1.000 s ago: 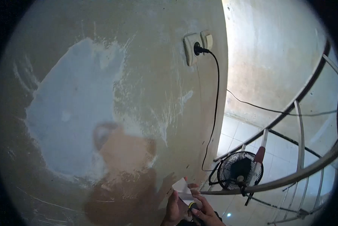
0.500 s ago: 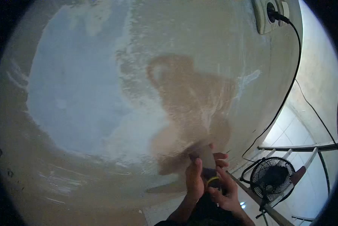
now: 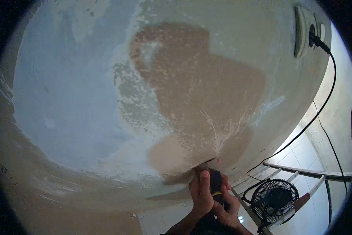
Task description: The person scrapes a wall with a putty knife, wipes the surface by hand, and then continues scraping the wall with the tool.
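A putty knife with a flat metal blade (image 3: 211, 164) and a dark handle (image 3: 215, 181) with a yellow band is held in both hands. Thumb along its side, my left hand (image 3: 201, 196) is closed on the handle near the blade. My right hand (image 3: 227, 203) wraps it from the right and lower down. The blade's edge meets the wall at the bottom of a damp-looking brown patch (image 3: 207, 90), just below some white scrape marks (image 3: 217, 137). Part of the handle is hidden by my fingers.
Left of the brown patch is a large pale bluish-white area (image 3: 66, 90) on the wall. A socket (image 3: 303, 31) with a plugged-in black cable (image 3: 332, 82) sits upper right. A black fan (image 3: 276, 199) stands by a ladder (image 3: 297, 172) at lower right.
The view has shifted, so the brown patch appears larger and higher. The putty knife's blade has tilted and now looks foreshortened against the wall. Both hands keep their hold.
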The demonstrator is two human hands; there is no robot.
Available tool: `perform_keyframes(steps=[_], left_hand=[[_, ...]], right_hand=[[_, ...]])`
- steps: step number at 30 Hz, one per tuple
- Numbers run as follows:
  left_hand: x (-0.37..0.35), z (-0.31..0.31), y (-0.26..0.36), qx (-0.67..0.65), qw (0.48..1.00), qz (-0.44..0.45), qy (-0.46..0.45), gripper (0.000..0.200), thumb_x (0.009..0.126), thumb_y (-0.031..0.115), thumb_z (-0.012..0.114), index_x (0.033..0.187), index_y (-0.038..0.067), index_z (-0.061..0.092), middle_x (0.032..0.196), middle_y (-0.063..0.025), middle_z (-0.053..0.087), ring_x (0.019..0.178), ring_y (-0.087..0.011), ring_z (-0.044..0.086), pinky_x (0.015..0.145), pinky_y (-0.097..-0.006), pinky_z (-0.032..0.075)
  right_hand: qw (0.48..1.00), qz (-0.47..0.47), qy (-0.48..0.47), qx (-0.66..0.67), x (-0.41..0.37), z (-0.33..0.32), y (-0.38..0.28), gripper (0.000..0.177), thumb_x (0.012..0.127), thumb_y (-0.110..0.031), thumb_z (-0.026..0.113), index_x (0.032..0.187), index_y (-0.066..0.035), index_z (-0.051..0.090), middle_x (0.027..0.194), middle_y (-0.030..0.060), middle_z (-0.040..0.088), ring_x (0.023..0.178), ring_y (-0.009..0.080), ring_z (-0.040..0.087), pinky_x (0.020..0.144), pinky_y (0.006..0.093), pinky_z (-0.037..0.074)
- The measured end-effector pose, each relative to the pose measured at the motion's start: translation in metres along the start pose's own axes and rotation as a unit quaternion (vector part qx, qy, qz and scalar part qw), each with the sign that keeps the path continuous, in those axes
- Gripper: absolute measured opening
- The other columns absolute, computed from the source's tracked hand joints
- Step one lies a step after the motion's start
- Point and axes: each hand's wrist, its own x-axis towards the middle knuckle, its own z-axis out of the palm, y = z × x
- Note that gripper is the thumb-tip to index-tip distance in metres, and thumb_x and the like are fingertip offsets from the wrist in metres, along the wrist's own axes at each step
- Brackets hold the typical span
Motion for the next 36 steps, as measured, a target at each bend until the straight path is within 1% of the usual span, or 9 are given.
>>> perform_keyframes(steps=[3,9,12,18,20,24,26,33,36], left_hand=[[0.002,0.003,0.006,-0.001,1.0,0.018,-0.008,0.052,0.09,0.042,0.035,0.112,-0.004,0.043,0.066,-0.0121,0.057,0.056,-0.0174,0.055,0.055,-0.0295,0.047],[0.005,0.007,0.02,0.032,0.999,0.02,-0.01,0.051,0.092,0.038,0.031,0.111,-0.008,0.042,0.068,-0.0124,0.058,0.061,-0.0154,0.056,0.061,-0.0273,0.046],[0.007,0.005,0.019,0.042,0.999,0.019,-0.01,0.053,0.092,0.039,0.031,0.111,-0.01,0.043,0.067,-0.0121,0.058,0.062,-0.0153,0.056,0.063,-0.0287,0.046],[0.009,0.006,0.015,0.032,0.999,0.025,0.002,0.053,0.091,0.039,0.032,0.107,-0.01,0.045,0.064,-0.0113,0.057,0.058,-0.0155,0.054,0.063,-0.0304,0.046],[0.007,0.007,0.013,0.022,0.999,0.031,0.009,0.053,0.091,0.039,0.033,0.106,-0.01,0.046,0.063,-0.011,0.056,0.057,-0.0154,0.053,0.061,-0.03,0.046],[0.007,0.008,0.011,-0.034,0.999,0.008,0.022,0.05,0.091,0.039,0.035,0.105,-0.008,0.047,0.061,-0.0095,0.055,0.054,-0.015,0.052,0.055,-0.0289,0.045],[0.007,0.007,0.006,-0.029,0.999,0.018,0.028,0.05,0.091,0.039,0.035,0.105,-0.007,0.047,0.061,-0.009,0.054,0.054,-0.0149,0.052,0.053,-0.0287,0.045],[0.008,0.014,0.006,0.006,0.997,0.024,0.066,0.054,0.085,0.048,0.043,0.099,-0.004,0.051,0.053,-0.01,0.049,0.047,-0.0216,0.051,0.046,-0.0354,0.046],[0.007,0.012,0.004,0.014,0.997,0.023,0.071,0.056,0.085,0.049,0.042,0.099,-0.004,0.051,0.053,-0.0094,0.049,0.047,-0.0212,0.051,0.046,-0.0351,0.045]], right_hand=[[0.999,0.047,-0.019,0.009,0.007,-0.003,-0.013,0.06,0.073,-0.014,0.065,0.123,0.005,0.038,0.112,0.022,0.053,0.1,0.0249,0.055,0.086,0.0321,0.04],[0.999,-0.015,0.016,-0.034,0.012,0.0,-0.01,0.061,0.072,-0.014,0.066,0.123,0.003,0.039,0.107,0.0221,0.055,0.095,0.0253,0.058,0.082,0.0326,0.043],[1.0,0.021,-0.013,0.001,0.012,-0.003,-0.004,0.067,0.074,-0.024,0.062,0.127,0.005,0.032,0.101,0.0145,0.056,0.089,0.016,0.054,0.077,0.0265,0.042],[1.0,-0.008,0.002,-0.005,0.015,-0.004,-0.017,0.059,0.073,-0.02,0.062,0.121,0.007,0.04,0.096,0.0165,0.058,0.082,0.0168,0.056,0.074,0.0276,0.043],[0.996,-0.064,-0.049,-0.038,0.018,-0.008,-0.026,0.044,0.085,-0.021,0.052,0.124,-0.004,0.042,0.098,0.0085,0.056,0.077,0.0195,0.052,0.073,0.0316,0.041],[0.998,-0.024,0.003,-0.053,0.017,0.003,-0.015,0.042,0.083,-0.02,0.054,0.118,0.002,0.046,0.092,0.0136,0.057,0.082,0.022,0.054,0.077,0.0335,0.041],[0.995,-0.075,0.034,0.061,0.02,0.004,-0.016,0.044,0.083,-0.018,0.054,0.119,0.005,0.044,0.087,0.0166,0.057,0.081,0.0234,0.054,0.079,0.0332,0.04],[0.986,-0.164,0.011,0.006,0.022,-0.005,-0.016,0.045,0.08,-0.012,0.056,0.12,0.004,0.044,0.089,0.0182,0.057,0.079,0.0229,0.055,0.076,0.0321,0.04],[0.999,-0.018,-0.011,0.037,0.016,-0.004,-0.01,0.047,0.08,-0.011,0.058,0.122,0.003,0.042,0.093,0.0196,0.058,0.081,0.0233,0.056,0.076,0.0323,0.041]])
